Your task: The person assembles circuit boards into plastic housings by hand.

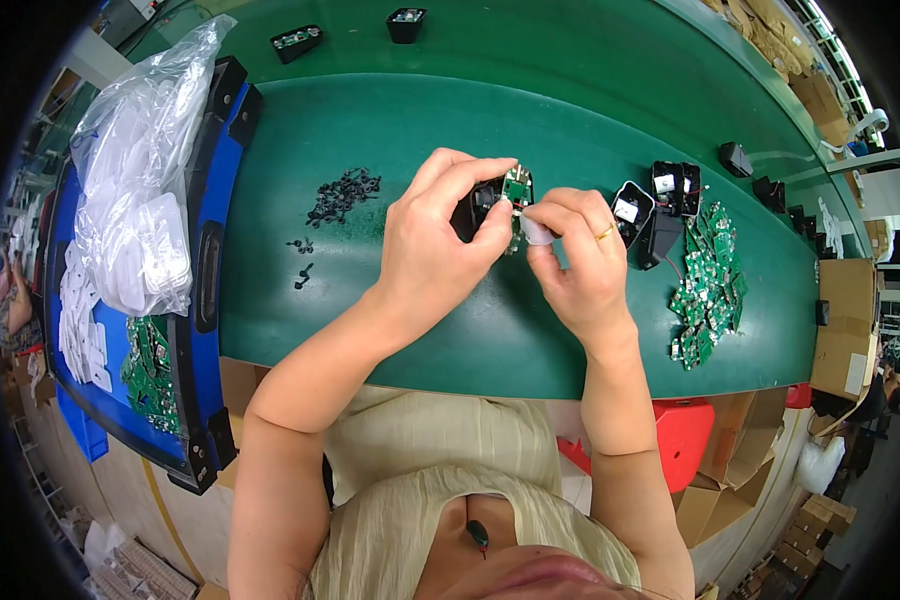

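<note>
Over the middle of the green table, my left hand (427, 232) is closed around a black plastic housing (463, 217). A green circuit board (517, 186) sits at the housing's right side, under my left fingertips; how far it is seated cannot be made out. My right hand (587, 262) pinches a small whitish translucent piece (537, 233) between thumb and fingers, right up against the board. Fingers hide part of the housing and the board's lower end.
Small black cable-like parts (342, 196) lie at left. On the right are open black housings (631, 211) and a heap of circuit boards (710, 285). A blue-and-black crate (232, 150) at the left edge carries bagged white pieces (155, 240). Housings (406, 26) stand along the far ledge.
</note>
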`<state>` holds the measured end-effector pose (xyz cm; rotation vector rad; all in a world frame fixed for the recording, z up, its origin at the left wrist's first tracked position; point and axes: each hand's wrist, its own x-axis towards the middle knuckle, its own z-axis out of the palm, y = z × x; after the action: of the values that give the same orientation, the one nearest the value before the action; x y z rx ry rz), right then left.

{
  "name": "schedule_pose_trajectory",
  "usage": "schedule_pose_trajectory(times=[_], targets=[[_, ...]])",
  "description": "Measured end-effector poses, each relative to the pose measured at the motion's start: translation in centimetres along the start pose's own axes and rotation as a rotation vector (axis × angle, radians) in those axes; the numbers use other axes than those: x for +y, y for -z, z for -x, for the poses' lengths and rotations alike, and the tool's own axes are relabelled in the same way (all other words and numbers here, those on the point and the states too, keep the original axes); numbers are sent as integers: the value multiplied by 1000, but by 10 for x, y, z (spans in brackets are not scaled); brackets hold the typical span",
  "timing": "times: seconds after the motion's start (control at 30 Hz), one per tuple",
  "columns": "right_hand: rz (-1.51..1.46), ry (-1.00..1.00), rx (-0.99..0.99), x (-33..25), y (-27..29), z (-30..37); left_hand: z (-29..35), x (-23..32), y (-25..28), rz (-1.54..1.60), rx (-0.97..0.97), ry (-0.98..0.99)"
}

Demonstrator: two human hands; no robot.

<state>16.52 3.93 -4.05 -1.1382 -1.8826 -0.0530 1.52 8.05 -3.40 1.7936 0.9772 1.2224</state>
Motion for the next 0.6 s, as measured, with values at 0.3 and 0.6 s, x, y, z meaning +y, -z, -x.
schedule_pose_trajectory(times=[0.3,0.6], targets=[[-151,-73,31,1,0,1,1,-7,-5,80,27,-11],[-441,-339,45,-2,0,3,0,5,2,124,-7,47]])
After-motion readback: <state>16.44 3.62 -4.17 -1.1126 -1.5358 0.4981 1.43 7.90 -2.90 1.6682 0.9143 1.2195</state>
